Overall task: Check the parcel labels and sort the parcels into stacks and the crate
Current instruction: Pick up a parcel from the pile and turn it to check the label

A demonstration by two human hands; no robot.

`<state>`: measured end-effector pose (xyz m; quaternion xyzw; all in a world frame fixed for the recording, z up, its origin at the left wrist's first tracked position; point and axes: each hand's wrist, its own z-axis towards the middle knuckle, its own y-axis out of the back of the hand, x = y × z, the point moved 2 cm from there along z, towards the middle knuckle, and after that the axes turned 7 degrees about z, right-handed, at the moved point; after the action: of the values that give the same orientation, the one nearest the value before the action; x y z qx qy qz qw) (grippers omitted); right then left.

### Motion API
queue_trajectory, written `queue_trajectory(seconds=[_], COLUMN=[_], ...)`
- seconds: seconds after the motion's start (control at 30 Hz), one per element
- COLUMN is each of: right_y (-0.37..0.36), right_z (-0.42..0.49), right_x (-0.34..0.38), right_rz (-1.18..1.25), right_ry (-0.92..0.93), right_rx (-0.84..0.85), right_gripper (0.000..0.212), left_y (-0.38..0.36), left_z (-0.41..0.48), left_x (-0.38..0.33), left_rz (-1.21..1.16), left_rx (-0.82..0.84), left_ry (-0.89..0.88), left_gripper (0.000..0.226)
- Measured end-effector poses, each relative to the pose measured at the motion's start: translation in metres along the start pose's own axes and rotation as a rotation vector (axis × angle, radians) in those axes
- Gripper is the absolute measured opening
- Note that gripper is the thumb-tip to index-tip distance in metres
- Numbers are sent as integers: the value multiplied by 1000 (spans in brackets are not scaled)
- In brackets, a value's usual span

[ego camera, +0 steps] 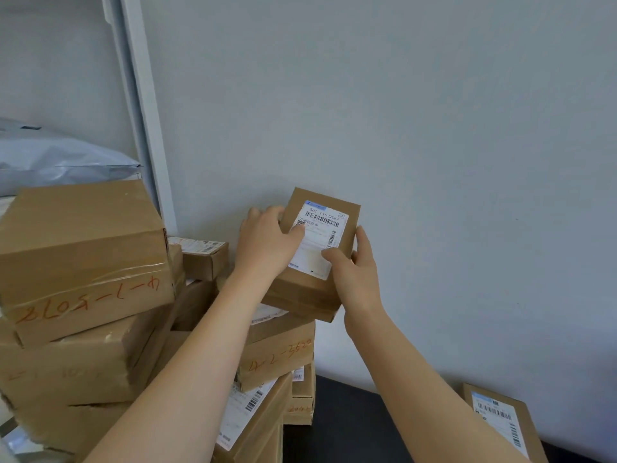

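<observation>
We hold a small brown parcel (305, 294) in both hands, up against the pale wall (434, 128). Its white label (322, 235) is turned toward us with the barcodes at the far end. Our left hand (267, 243) grips the parcel's left edge, fingers curled over the far corner and thumb pressed on the label. Our right hand (355, 272) grips the near right side, thumb on the label's lower part and fingers laid up along the right edge. The parcel sits tilted just above a stack (277, 357) of brown boxes; we cannot tell whether its underside touches the top one. One box in that stack bears orange handwriting on its side, and lower ones show white labels. To the left stands a taller pile topped by a big box (83, 248), taped over, with orange writing on its front. A small box (203, 259) with a label lies between that pile and the wall. Behind the big box a grey mailer (56, 158) rests beside a white post (143, 111). At lower right a second parcel (500, 419) lies label up on a dark surface (354, 409), well apart from our hands.
</observation>
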<state>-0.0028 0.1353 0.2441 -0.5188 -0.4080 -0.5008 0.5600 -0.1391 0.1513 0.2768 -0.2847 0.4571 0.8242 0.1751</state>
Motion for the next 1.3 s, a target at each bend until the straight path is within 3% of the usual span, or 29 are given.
queue_trajectory(seconds=[0.23, 0.5, 0.83, 1.3], right_y=[54, 101, 137, 175], right_z=[-12, -44, -88, -146], right_x=[5, -31, -100, -206], right_rz=[-6, -73, -190, -311], right_ry=[21, -9, -193, -551], right_rx=[-156, -281, -342, -277], right_gripper=[66, 62, 57, 61], left_y=[-40, -81, -138, -194], left_z=[-41, -96, -157, -249], left_x=[-32, -33, 12, 87], left_rz=[-479, -603, -563, -263], left_rx=[174, 337, 508, 744], left_ry=[55, 45, 202, 401], left_gripper=[53, 52, 57, 76])
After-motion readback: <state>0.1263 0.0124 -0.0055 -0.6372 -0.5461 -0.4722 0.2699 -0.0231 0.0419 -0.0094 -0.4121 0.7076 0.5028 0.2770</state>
